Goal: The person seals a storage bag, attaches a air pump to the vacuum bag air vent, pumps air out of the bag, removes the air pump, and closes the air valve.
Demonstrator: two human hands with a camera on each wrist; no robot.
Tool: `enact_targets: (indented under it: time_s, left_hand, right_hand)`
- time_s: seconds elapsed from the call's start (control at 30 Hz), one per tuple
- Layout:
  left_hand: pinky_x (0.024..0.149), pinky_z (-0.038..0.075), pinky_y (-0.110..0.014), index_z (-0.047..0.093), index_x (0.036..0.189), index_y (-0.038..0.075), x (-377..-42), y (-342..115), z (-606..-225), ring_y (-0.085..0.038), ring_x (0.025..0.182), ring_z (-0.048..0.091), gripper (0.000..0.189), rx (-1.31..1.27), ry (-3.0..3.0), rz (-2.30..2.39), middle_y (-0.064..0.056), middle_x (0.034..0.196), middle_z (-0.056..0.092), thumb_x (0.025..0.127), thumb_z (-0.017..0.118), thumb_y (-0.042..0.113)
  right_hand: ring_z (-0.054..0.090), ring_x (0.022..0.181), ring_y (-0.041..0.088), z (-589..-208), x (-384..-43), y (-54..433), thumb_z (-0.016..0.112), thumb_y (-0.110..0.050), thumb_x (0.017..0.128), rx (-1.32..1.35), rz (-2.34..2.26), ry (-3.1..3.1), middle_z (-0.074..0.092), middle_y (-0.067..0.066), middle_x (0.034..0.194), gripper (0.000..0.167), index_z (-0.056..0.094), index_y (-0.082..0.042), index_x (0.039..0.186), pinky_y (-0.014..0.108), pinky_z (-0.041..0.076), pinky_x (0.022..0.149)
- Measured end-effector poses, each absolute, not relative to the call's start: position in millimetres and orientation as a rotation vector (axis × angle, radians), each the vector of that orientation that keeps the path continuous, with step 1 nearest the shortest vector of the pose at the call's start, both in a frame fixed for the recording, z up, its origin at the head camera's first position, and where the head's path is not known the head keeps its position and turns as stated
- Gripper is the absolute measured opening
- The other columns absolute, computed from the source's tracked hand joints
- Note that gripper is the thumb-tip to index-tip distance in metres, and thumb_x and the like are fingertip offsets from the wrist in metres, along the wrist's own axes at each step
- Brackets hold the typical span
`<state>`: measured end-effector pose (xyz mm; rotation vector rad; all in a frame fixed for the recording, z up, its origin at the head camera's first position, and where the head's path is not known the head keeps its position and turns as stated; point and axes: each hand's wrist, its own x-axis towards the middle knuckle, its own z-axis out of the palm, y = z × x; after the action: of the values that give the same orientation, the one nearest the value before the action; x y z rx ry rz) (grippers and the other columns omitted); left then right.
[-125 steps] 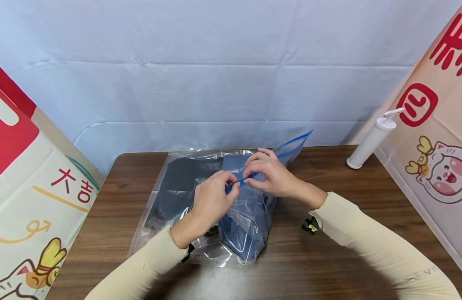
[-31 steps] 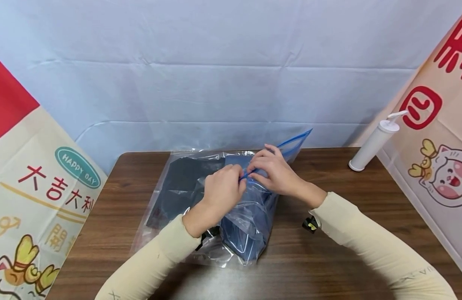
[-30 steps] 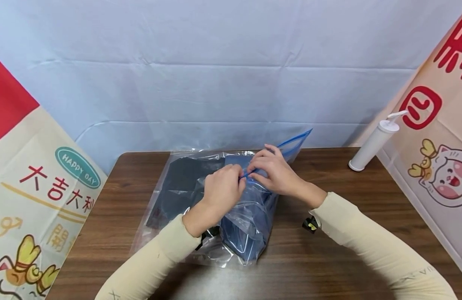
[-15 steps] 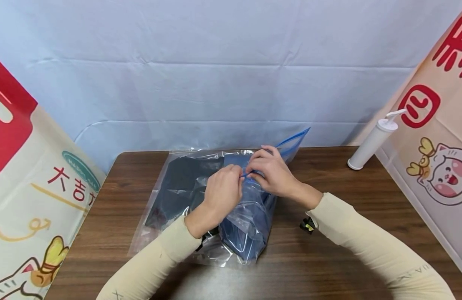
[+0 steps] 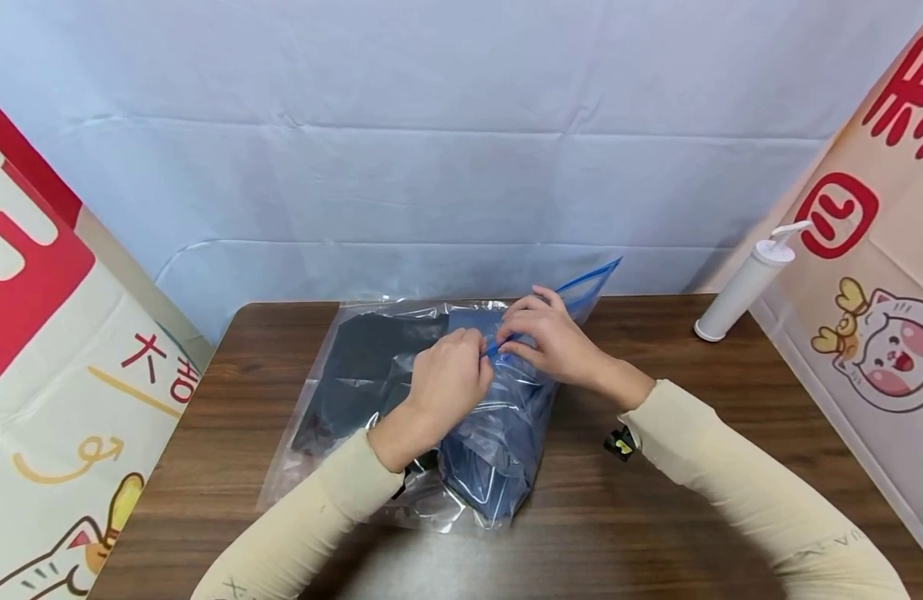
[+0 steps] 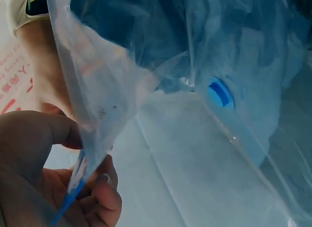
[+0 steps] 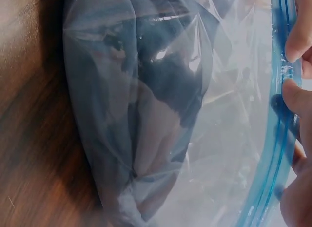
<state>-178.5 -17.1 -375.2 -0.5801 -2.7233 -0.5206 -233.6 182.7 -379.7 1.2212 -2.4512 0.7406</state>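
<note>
A clear zip-top storage bag lies on the table with dark folded cloth and blue-grey cloth inside. Its blue zip strip is lifted, and the far right corner points up. My left hand pinches the strip between thumb and fingers. Just to its right, my right hand pinches the same strip by thumb and fingertips. In the right wrist view, both thumbs press close together on the zip. The left wrist view shows a blue round valve on the bag.
A white hand pump stands at the table's far right corner. The brown wooden table meets a pale cloth backdrop. Printed banners flank both sides.
Since the earliest frame, my left hand has moved right along the strip, closer to my right hand. Over the last second, both hands have stayed nearly in place on the zip.
</note>
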Motion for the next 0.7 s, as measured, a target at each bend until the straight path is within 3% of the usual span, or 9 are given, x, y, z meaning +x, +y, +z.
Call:
enact_targets:
  time_s: [0.27,0.5,0.7]
  left_hand:
    - [0.058,0.056,-0.037,0.065,0.086,0.012,-179.2,-13.2,-374.8,-0.019,0.072,0.065,0.014,-0.569,-2.699,-0.472,-0.001,0.081,0.063,0.099,0.065,0.019]
    - [0.066,0.057,-0.037,0.066,0.088,0.008,-180.8,-14.0,-379.2,-0.022,0.075,0.065,0.011,-0.619,-2.643,-0.524,-0.003,0.081,0.062,0.097,0.072,0.013]
    - [0.068,0.057,-0.036,0.066,0.091,0.006,-182.5,-15.3,-380.8,-0.022,0.076,0.066,0.012,-0.628,-2.664,-0.552,-0.005,0.083,0.064,0.098,0.07,0.014]
  right_hand:
    - [0.061,0.108,0.028,-381.8,-232.0,178.4,0.08,-0.008,0.086,1.226,0.667,-2.378,0.073,0.0,0.092,0.007,0.075,-0.012,0.089,0.066,0.022,0.114]
    - [0.062,0.108,0.028,-381.7,-231.8,176.8,0.083,-0.01,0.083,1.197,0.587,-2.349,0.074,-0.001,0.089,0.008,0.077,-0.012,0.087,0.064,0.029,0.111]
    - [0.06,0.111,0.028,-377.7,-237.1,185.3,0.087,-0.013,0.081,1.183,0.699,-2.43,0.074,-0.001,0.093,0.013,0.08,-0.013,0.093,0.063,0.023,0.115]
